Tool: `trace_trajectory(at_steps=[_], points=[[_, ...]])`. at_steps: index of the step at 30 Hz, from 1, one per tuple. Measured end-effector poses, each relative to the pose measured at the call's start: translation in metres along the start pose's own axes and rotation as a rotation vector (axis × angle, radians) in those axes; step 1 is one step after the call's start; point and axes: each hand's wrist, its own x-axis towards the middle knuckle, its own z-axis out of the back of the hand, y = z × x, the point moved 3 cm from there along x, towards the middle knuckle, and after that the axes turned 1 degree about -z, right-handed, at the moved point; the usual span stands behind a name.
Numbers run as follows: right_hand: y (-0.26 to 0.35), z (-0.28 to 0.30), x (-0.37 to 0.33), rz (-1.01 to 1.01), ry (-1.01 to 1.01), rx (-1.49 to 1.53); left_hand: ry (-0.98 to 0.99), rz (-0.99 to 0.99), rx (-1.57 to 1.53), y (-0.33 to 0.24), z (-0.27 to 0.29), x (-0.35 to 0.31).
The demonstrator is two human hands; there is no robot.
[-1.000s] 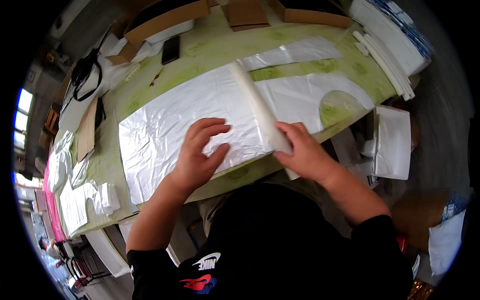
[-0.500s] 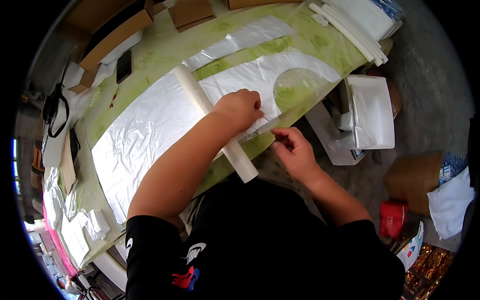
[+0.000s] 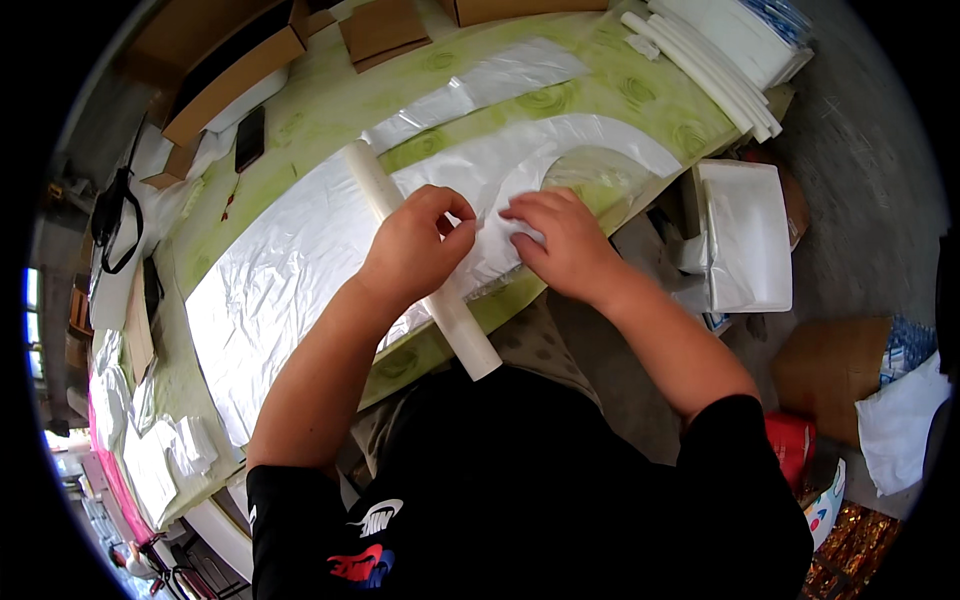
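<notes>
Silvery-white plastic film (image 3: 280,260) lies in a long sheet across the green patterned tablecloth. A white tube (image 3: 465,335) rests slantwise on it, its near end jutting past the table edge. My left hand (image 3: 415,245) is above the tube with thumb and fingers curled toward each other by the film; whatever is between the fingertips is hidden. Facing it, my right hand (image 3: 570,245) has curled, slightly blurred fingers, with a raised fold of film between fingers and thumb. Right of the hands, the film has a rounded, see-through gap.
A narrower film strip (image 3: 480,85) lies farther back. White tubes (image 3: 700,75) are stacked at the far right, and a phone (image 3: 250,138) lies at the far left. Cardboard boxes (image 3: 235,75) line the back. Beside the table's right edge stands a white foam box (image 3: 750,235).
My right hand has moved up and left onto the film. My left hand has shifted left and turned its fingers toward the right one. The tube's near end has swung slightly left.
</notes>
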Motion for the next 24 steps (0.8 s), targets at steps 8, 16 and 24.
trace_trajectory(at_steps=[8, 16, 24], points=[[0.056, -0.015, 0.078, 0.327, -0.201, -0.155, -0.226, 0.140, -0.952, -0.001, 0.028, -0.011], [0.061, -0.027, 0.038, 0.155, -0.100, 0.245, -0.546, 0.472, -0.711, 0.110, 0.120, -0.096], [0.063, -0.055, -0.001, 0.096, 0.033, 0.289, -0.655, 0.137, 0.484, 0.147, 0.131, -0.136]])
